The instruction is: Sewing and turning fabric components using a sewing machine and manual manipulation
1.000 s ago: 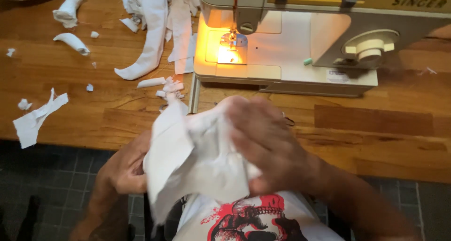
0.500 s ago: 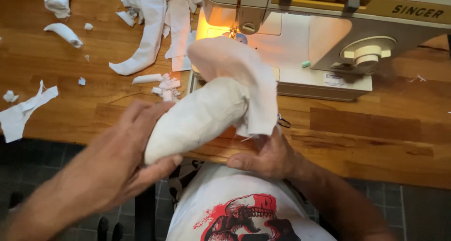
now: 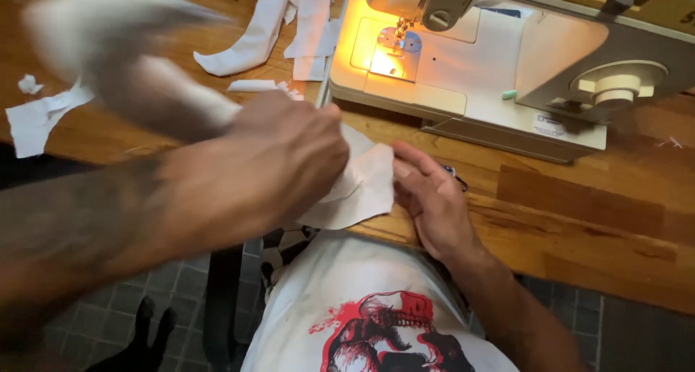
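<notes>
My left hand (image 3: 279,158) is closed around a white fabric piece (image 3: 362,187) near the front edge of the wooden table (image 3: 579,205). The upper part of that fabric sweeps blurred up and to the left (image 3: 108,31). My right hand (image 3: 434,198) lies on the table edge with its fingers touching the fabric's lower right corner. A cream sewing machine (image 3: 507,68) stands just behind, its lamp lit over the needle plate (image 3: 394,42).
White fabric strips (image 3: 268,24) and small scraps (image 3: 40,115) lie scattered on the table's left half. A small dark object (image 3: 455,175) peeks out beside my right hand. Grey floor tiles (image 3: 145,307) show below the table edge.
My left hand has swung the rolled fabric from in front of the machine over to the left. My right hand has stayed at the table edge, now touching the fabric's corner.
</notes>
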